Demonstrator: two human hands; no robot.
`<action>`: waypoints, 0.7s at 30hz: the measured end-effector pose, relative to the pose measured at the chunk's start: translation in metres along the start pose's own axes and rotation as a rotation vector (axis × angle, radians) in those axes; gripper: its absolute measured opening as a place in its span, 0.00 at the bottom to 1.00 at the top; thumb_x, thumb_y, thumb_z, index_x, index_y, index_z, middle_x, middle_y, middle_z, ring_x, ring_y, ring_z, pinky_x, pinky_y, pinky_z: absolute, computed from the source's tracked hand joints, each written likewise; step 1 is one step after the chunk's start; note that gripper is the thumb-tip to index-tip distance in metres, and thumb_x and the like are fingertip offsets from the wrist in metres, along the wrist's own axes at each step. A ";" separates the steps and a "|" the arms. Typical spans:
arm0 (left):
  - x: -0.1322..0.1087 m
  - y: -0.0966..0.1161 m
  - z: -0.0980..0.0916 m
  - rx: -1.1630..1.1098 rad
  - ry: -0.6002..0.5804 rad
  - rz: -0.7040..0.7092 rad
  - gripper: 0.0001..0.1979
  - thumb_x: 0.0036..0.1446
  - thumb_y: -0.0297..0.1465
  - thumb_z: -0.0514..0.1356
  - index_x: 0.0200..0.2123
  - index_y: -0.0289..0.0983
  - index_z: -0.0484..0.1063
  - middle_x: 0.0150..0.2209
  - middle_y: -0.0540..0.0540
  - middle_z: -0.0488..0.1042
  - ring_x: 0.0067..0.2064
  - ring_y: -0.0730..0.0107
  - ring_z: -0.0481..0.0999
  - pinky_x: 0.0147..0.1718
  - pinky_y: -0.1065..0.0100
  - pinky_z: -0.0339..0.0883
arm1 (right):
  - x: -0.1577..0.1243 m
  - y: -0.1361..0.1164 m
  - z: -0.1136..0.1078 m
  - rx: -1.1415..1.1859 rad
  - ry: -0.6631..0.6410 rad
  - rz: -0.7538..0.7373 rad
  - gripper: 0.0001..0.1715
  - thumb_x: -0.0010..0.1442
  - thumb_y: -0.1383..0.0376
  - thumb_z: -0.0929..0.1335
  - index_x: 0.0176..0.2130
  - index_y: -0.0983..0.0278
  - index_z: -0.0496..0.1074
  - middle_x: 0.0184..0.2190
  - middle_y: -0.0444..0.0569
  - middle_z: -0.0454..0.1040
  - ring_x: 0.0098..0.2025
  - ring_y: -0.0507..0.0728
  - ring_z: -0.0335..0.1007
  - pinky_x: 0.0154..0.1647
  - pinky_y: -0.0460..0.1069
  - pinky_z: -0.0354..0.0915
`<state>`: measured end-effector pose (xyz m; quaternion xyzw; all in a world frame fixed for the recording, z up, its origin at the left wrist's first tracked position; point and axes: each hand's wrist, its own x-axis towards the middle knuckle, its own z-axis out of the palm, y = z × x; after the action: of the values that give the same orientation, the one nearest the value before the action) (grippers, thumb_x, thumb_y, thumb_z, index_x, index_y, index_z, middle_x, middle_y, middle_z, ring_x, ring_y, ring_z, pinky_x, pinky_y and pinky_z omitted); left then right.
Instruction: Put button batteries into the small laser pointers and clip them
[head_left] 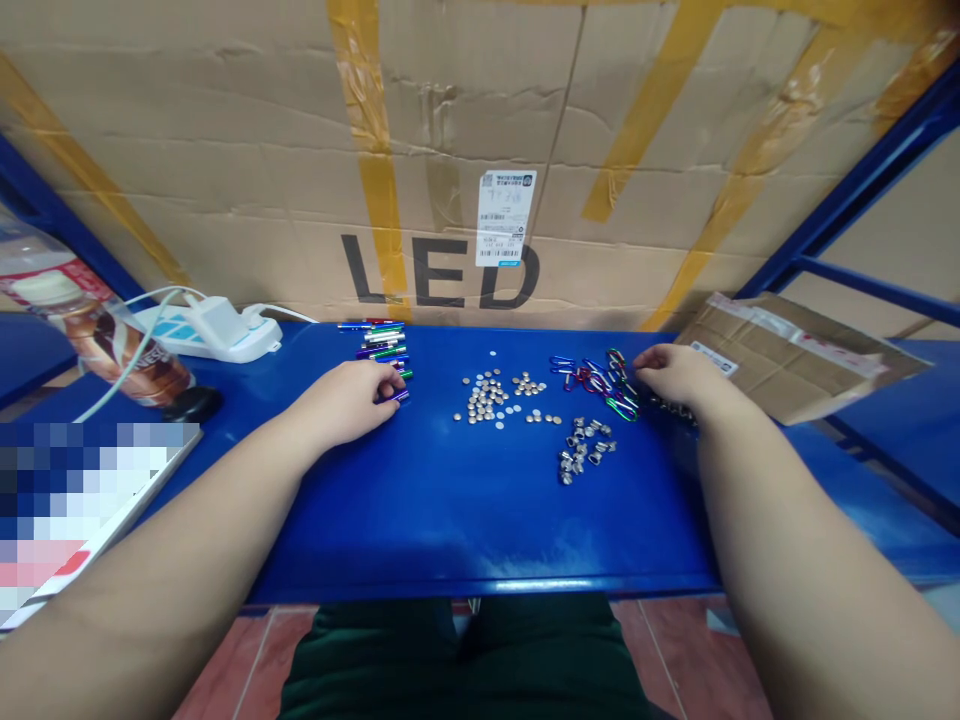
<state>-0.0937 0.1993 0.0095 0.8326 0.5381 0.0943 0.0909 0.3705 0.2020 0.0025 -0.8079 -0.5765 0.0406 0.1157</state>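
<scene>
A: Left hand (pixel 346 402)?
B: Curled on a purple tube (pixel 399 397) at the row's near end, grip unclear.
A: Right hand (pixel 675 375)?
B: Loosely open, touching coloured carabiners (pixel 616 392); silver discs (pixel 484 403) lie between the hands.

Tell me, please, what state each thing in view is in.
left hand, touching the coloured tubes
right hand, beside the carabiners
coloured tubes, lying side by side
carabiners, loosely heaped
round metal discs, scattered in clusters
power strip, one plug inserted
cardboard parcel, taped
</scene>
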 end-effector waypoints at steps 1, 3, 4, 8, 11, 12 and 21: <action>0.000 0.000 0.000 0.002 -0.005 0.018 0.15 0.56 0.36 0.61 0.44 0.41 0.81 0.38 0.45 0.82 0.38 0.56 0.80 0.36 0.62 0.70 | -0.003 -0.003 -0.001 0.015 0.011 -0.022 0.12 0.56 0.67 0.69 0.40 0.61 0.81 0.39 0.52 0.83 0.37 0.61 0.79 0.38 0.52 0.70; -0.001 0.003 0.001 -0.001 0.006 0.067 0.15 0.57 0.35 0.60 0.44 0.40 0.82 0.39 0.43 0.82 0.39 0.54 0.80 0.39 0.60 0.71 | -0.009 -0.012 -0.002 0.056 0.032 -0.088 0.12 0.58 0.65 0.69 0.42 0.59 0.80 0.39 0.49 0.83 0.37 0.59 0.78 0.39 0.51 0.70; -0.001 0.005 0.001 -0.013 0.021 0.095 0.15 0.58 0.34 0.59 0.44 0.40 0.81 0.40 0.42 0.82 0.40 0.54 0.80 0.41 0.59 0.71 | -0.013 -0.018 -0.002 0.085 0.043 -0.138 0.11 0.59 0.64 0.69 0.41 0.59 0.80 0.39 0.48 0.83 0.36 0.59 0.78 0.40 0.51 0.70; -0.003 0.019 0.001 -0.153 0.037 0.149 0.14 0.62 0.36 0.57 0.48 0.38 0.77 0.46 0.41 0.80 0.44 0.56 0.79 0.46 0.57 0.72 | -0.028 -0.045 0.002 0.207 0.048 -0.516 0.09 0.60 0.62 0.69 0.38 0.60 0.80 0.39 0.50 0.83 0.40 0.61 0.77 0.46 0.54 0.70; -0.005 0.032 0.002 -0.278 0.017 0.135 0.13 0.64 0.37 0.57 0.48 0.39 0.74 0.44 0.43 0.80 0.42 0.59 0.79 0.43 0.58 0.73 | -0.038 -0.066 0.007 0.216 0.028 -0.792 0.10 0.63 0.60 0.69 0.39 0.60 0.81 0.42 0.52 0.81 0.48 0.64 0.75 0.55 0.58 0.67; -0.005 0.036 0.003 -0.305 0.019 0.132 0.14 0.64 0.38 0.57 0.49 0.39 0.73 0.43 0.44 0.80 0.40 0.60 0.79 0.41 0.60 0.73 | -0.041 -0.072 0.009 0.207 0.013 -0.837 0.10 0.64 0.61 0.69 0.40 0.60 0.81 0.43 0.52 0.81 0.49 0.64 0.74 0.56 0.59 0.67; -0.004 0.047 0.012 -0.440 -0.036 0.206 0.14 0.61 0.37 0.62 0.48 0.39 0.74 0.40 0.45 0.79 0.40 0.62 0.79 0.33 0.66 0.71 | -0.045 -0.090 0.021 0.095 -0.079 -0.826 0.07 0.61 0.68 0.71 0.39 0.60 0.80 0.42 0.51 0.81 0.50 0.66 0.72 0.53 0.59 0.68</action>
<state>-0.0511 0.1763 0.0098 0.8446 0.4153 0.2034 0.2697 0.2684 0.1905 -0.0001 -0.5002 -0.8536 0.0483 0.1374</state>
